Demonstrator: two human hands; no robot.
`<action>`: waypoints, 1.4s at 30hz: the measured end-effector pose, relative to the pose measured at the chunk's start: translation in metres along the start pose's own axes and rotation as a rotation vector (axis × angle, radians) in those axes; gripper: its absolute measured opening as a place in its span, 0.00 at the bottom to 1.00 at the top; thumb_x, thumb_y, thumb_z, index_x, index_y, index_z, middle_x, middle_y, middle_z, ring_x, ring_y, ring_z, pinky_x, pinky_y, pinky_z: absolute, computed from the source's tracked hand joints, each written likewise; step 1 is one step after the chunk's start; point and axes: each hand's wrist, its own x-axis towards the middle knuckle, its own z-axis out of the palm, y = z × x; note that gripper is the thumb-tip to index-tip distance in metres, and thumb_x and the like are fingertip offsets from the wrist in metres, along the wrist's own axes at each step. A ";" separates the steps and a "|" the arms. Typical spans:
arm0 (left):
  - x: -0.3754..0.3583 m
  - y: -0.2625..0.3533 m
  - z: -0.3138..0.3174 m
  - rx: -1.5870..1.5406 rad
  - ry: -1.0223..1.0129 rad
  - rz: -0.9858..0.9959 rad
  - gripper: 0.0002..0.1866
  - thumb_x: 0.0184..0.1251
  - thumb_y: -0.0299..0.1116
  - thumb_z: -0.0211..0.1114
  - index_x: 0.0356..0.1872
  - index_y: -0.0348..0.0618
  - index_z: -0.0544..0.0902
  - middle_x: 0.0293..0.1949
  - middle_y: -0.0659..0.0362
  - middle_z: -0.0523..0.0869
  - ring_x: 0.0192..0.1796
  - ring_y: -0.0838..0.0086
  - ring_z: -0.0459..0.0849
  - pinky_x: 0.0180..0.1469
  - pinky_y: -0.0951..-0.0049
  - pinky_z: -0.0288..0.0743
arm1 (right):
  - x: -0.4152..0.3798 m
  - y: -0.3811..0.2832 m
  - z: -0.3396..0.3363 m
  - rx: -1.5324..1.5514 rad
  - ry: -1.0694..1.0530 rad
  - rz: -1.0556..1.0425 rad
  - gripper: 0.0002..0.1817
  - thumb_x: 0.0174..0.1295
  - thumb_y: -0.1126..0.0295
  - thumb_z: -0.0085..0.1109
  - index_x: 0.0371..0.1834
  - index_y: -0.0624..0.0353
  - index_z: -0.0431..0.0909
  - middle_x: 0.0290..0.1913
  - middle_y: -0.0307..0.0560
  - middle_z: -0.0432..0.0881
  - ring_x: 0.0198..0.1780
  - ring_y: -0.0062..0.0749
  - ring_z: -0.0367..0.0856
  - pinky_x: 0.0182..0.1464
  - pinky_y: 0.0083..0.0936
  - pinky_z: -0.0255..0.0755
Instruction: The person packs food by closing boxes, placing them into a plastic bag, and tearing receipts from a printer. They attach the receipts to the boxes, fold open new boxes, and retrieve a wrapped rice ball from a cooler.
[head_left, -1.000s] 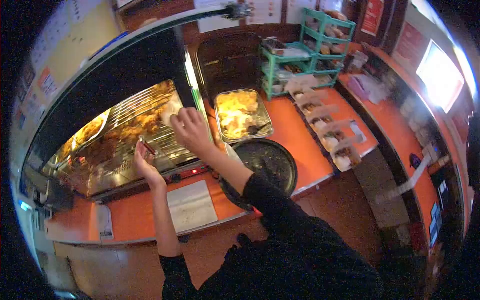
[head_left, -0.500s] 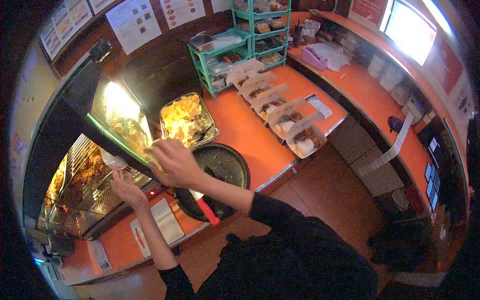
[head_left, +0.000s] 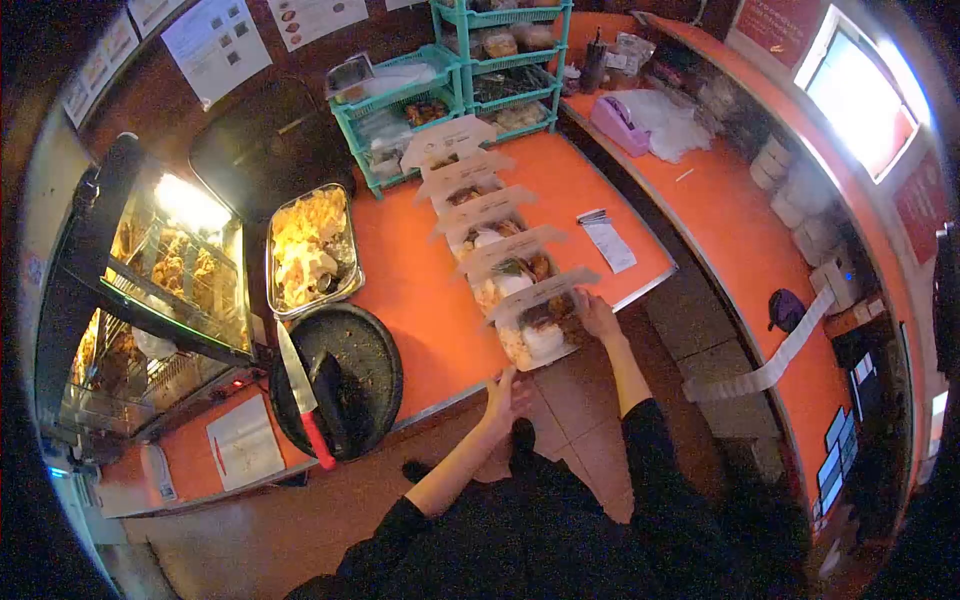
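A row of several open food boxes runs across the orange counter. My right hand rests its fingers on the right rim of the nearest food box, which holds rice and fried pieces. At that box's near left corner, by the counter's front edge, my left hand has its fingers apart and thumb raised, and nothing is in it. Both arms wear black sleeves.
A red-handled knife lies on a black round pan. Behind it sit a metal tray of food, a lit display case and a green shelf rack. A paper slip lies right of the boxes. A white board lies at left.
Both hands left the display case and moved right to the nearest food box. The view swung right with them. The knife now lies on the black pan.
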 end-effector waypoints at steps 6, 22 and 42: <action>0.060 -0.009 0.001 -0.209 -0.092 -0.008 0.41 0.66 0.73 0.42 0.71 0.56 0.60 0.65 0.52 0.69 0.61 0.57 0.74 0.60 0.51 0.72 | 0.015 0.049 0.054 0.297 -0.081 -0.092 0.32 0.75 0.44 0.29 0.66 0.56 0.68 0.58 0.70 0.72 0.60 0.62 0.72 0.60 0.47 0.66; 0.073 -0.012 0.043 0.082 -0.396 -0.195 0.33 0.68 0.64 0.54 0.64 0.56 0.61 0.64 0.53 0.68 0.60 0.60 0.75 0.57 0.50 0.73 | -0.138 0.189 0.086 0.327 0.419 0.235 0.32 0.75 0.50 0.35 0.71 0.66 0.60 0.70 0.58 0.65 0.71 0.49 0.62 0.72 0.35 0.52; 0.122 0.027 0.045 -0.512 0.293 0.429 0.19 0.68 0.27 0.54 0.60 0.38 0.69 0.53 0.50 0.79 0.55 0.62 0.82 0.55 0.64 0.82 | -0.002 0.066 -0.015 0.727 0.031 0.423 0.44 0.68 0.47 0.51 0.75 0.68 0.48 0.78 0.56 0.46 0.77 0.42 0.47 0.76 0.37 0.41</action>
